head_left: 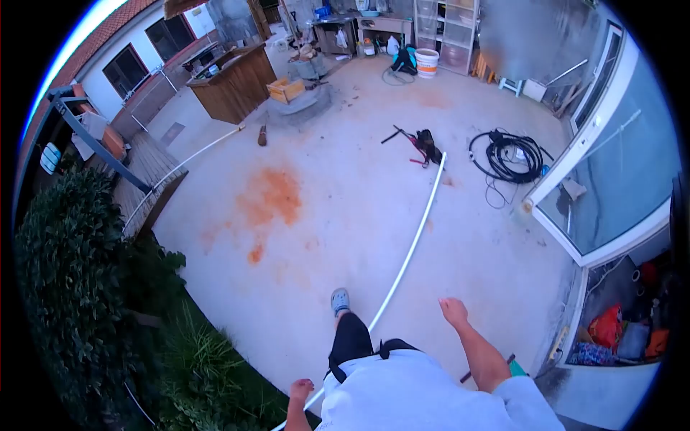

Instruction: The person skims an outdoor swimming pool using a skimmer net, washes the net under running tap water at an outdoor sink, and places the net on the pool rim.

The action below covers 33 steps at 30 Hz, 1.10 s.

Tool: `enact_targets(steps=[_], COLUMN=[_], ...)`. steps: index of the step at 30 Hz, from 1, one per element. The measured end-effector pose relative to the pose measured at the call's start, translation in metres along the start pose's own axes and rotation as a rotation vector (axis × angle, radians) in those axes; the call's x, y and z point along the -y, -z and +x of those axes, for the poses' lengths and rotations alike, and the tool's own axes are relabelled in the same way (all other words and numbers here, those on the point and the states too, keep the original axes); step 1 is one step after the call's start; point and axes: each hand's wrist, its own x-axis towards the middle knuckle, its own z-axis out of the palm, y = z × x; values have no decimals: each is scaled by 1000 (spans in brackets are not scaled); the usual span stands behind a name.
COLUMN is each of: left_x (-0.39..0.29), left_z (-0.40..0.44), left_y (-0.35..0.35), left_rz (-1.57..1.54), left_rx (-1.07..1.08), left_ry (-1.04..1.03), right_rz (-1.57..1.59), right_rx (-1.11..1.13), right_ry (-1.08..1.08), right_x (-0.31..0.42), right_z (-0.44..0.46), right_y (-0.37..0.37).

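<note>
My left hand [302,388] hangs low at my side, fingers curled in, with nothing visible in it. Below it a long white pipe [410,258] lies across the concrete, passing behind my body. My right hand [453,310] is held out in front of me to the right, loosely closed and seemingly holding nothing. It is apart from the pipe, which runs to its left. One foot in a grey clog [340,301] is stepped forward. Partly hidden behind my right arm is a green object [516,368] with a dark bar.
Black straps [425,147] lie by the pipe's far end. A coiled black hose [514,158] sits near the open glazed door [611,165] at right. Bushes [72,273] border the left. Farther back are a wooden counter [233,82], a white bucket [427,63] and shelves [445,32].
</note>
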Motion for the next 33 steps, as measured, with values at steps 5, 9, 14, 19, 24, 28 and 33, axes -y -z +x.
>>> enact_targets(steps=[5, 9, 14, 19, 24, 28, 33], left_x=[-149, -204, -256, -403, -545, -599, -595], left_z=[70, 157, 278, 353, 376, 403, 458], left_y=[-19, -32, -55, -128, -216, -245, -228], left_rz=[124, 178, 256, 1041, 710, 698, 1461], left_rx=[-3, 142, 442, 466, 392, 386, 456], left_ry=[-120, -57, 77, -408, -590, -552, -619], right_rz=[-165, 23, 262, 450, 461, 175, 435], right_rx=[327, 701, 584, 451, 442, 583, 616], right_ry=[69, -391, -601, -630, -602, -471, -350], right_x=[-104, -218, -75, -2, 32, 11, -10], right_z=[14, -21, 21, 105, 201, 292, 435], right_y=[-96, -223, -74, -53, -44, -46, -17])
